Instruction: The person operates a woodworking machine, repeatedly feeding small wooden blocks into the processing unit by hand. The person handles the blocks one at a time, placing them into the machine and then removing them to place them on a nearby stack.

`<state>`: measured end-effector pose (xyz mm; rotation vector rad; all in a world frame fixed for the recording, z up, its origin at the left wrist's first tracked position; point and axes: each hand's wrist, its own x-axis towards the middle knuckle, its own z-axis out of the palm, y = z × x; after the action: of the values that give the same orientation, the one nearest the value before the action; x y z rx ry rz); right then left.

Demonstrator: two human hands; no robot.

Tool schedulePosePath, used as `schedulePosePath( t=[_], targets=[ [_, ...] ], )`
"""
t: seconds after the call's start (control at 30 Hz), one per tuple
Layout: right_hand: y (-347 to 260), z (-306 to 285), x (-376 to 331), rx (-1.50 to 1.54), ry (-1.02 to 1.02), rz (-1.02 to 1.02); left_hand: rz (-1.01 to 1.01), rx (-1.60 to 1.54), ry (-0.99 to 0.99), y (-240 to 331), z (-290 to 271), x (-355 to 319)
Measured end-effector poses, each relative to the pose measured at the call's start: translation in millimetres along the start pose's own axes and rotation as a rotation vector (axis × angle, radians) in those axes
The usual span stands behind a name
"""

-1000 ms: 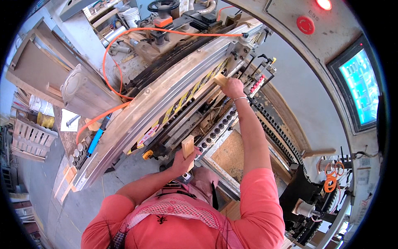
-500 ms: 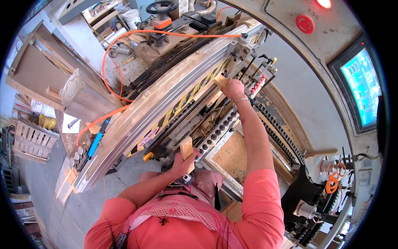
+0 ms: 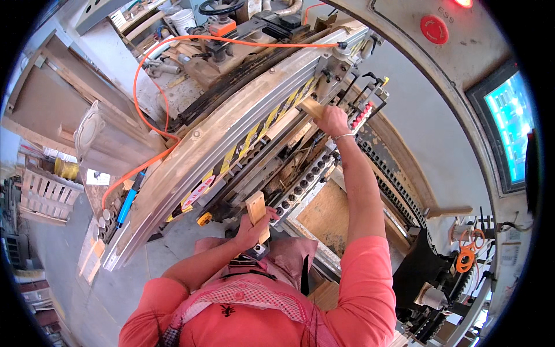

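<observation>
My left hand (image 3: 250, 232) is closed round a short light wooden block (image 3: 256, 209), held close to my waist with its top end sticking up out of the fingers. Part of that block is hidden by the hand. Out at the far end of the machine, my right hand (image 3: 333, 121) grips another light wooden piece (image 3: 313, 108). This piece points up and left from the fingers, beside the yellow-and-black striped strip (image 3: 248, 143). Whether it touches the machine I cannot tell. Below the right hand runs a row of black round rollers (image 3: 305, 184).
A long beam (image 3: 173, 161) with metal rails crosses on the left, with an orange hose (image 3: 136, 92) over it. On the right are a lit screen (image 3: 509, 124), a red button (image 3: 434, 29) and a black chain track (image 3: 399, 186). A sawdust-covered panel (image 3: 329, 217) lies near my right forearm.
My right hand and its wooden piece have shifted slightly right in the picture. The view itself has turned a little. Both hands keep their hold, and the left has hardly moved.
</observation>
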<state>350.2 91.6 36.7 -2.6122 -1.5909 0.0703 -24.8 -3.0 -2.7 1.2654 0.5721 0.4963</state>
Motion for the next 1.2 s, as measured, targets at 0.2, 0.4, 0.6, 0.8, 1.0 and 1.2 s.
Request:
schedulePosePath(
  t=[0.2,0.4,0.6,0.8,1.0,1.2],
  targets=[
    [-1,1,5,0.001,-0.026,0.031,-0.048,-0.014,0.019,4,4,1],
    [-6,-1,8,-0.001,-0.038,0.056,-0.025,-0.014,0.05,10,8,0],
    [-12,-6,6,0.017,0.007,0.064,0.07,-0.012,0.034,-5,3,-1],
    [-14,-4,7,-0.003,0.005,0.094,0.108,0.032,-0.001,3,1,1],
    [-13,-4,6,-0.02,-0.007,0.098,0.083,-0.104,0.03,-10,2,1],
    [-18,-12,1,-0.035,0.005,0.053,0.082,-0.243,0.063,1,2,-15]
  ],
)
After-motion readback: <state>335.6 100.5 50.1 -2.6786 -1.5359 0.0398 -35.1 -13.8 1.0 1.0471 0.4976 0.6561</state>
